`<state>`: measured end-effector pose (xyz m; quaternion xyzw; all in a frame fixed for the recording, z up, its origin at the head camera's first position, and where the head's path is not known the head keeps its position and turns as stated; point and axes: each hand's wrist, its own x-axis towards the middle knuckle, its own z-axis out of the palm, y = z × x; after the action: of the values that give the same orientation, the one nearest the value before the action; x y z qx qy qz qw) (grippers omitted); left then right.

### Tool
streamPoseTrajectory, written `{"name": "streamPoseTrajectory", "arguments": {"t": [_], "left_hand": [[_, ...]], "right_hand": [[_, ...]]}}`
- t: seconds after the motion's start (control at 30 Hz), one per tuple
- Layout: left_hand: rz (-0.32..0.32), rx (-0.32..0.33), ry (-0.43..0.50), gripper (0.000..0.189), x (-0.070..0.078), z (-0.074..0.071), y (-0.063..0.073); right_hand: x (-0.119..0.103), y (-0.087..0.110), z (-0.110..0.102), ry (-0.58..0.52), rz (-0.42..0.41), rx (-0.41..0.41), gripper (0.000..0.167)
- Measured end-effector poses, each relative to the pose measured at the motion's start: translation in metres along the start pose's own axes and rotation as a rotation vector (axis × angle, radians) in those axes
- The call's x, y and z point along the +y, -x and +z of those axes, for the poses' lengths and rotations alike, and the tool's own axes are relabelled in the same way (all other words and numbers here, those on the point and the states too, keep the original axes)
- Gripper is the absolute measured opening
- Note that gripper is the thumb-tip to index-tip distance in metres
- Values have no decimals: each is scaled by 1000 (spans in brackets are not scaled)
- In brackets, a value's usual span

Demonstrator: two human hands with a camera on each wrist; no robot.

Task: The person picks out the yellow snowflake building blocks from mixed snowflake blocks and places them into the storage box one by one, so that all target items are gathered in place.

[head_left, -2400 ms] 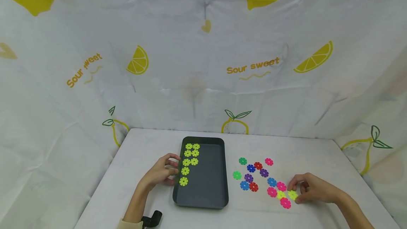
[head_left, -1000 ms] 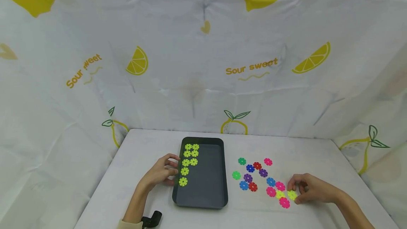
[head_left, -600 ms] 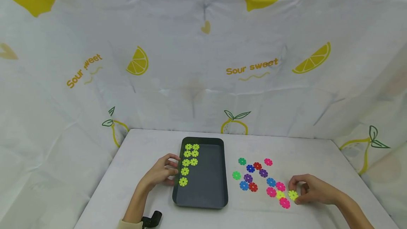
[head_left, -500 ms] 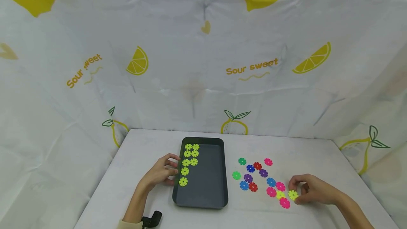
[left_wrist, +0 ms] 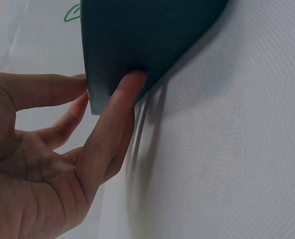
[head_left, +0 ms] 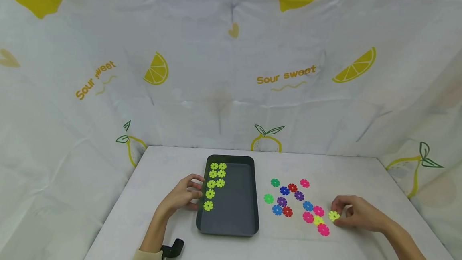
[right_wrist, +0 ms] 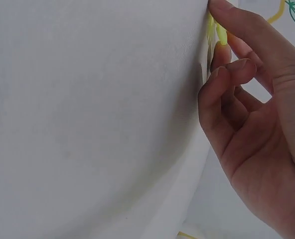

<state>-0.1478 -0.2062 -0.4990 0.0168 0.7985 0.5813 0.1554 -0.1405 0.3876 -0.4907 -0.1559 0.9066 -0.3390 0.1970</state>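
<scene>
In the head view my left hand [head_left: 182,193] touches the left side of a dark grey baking tray [head_left: 238,224]. Up close, the left wrist view has its thumb tip at the rim and a fingertip [left_wrist: 135,77] against the outer wall of the tray [left_wrist: 132,40]. My right hand [head_left: 361,214] pinches a yellow notched plastic disc [head_left: 334,216] between thumb and forefinger, the other fingers curled in. The right wrist view catches this disc [right_wrist: 221,35] edge-on. Several yellow discs [head_left: 210,193] lie in the tray's left half, the upper ones paired.
Loose notched discs lie right of the tray: green [head_left: 268,198], red [head_left: 287,212], blue [head_left: 277,210], purple [head_left: 299,196], pink [head_left: 308,217] and one yellow disc [head_left: 318,220]. A white cloth printed with lemons [head_left: 267,143] hangs behind the table [head_left: 173,155].
My right hand has shifted slightly up and right with the yellow disc, drawing it a little away from the pink and yellow discs. The left hand and tray stay put.
</scene>
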Motion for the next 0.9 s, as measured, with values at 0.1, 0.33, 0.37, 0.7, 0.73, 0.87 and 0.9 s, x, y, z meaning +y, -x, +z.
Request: {"name": "streamPoseTrajectory", "arguments": {"t": [0.1,0.33,0.37,0.7,0.73,0.87,0.9], "left_hand": [[5,4,-1,55,-1,0,0],[1,3,-4,54,0,0,1],[-1,3,-2,54,0,0,1],[-2,-1,-1,55,3,0,2],[-1,-1,0,55,3,0,2],[-2,-2,4,55,3,0,2],[-2,-3,4,55,3,0,2]], "right_hand": [[0,1,-1,18,-2,32,32],[1,2,-2,12,2,56,35],[1,1,-2,9,0,57,35],[4,-2,-8,-52,-12,27,27],[4,-2,-9,-64,-18,19,27],[3,-4,-13,-117,-59,-8,26],[2,-6,-14,-126,-71,-13,26]]}}
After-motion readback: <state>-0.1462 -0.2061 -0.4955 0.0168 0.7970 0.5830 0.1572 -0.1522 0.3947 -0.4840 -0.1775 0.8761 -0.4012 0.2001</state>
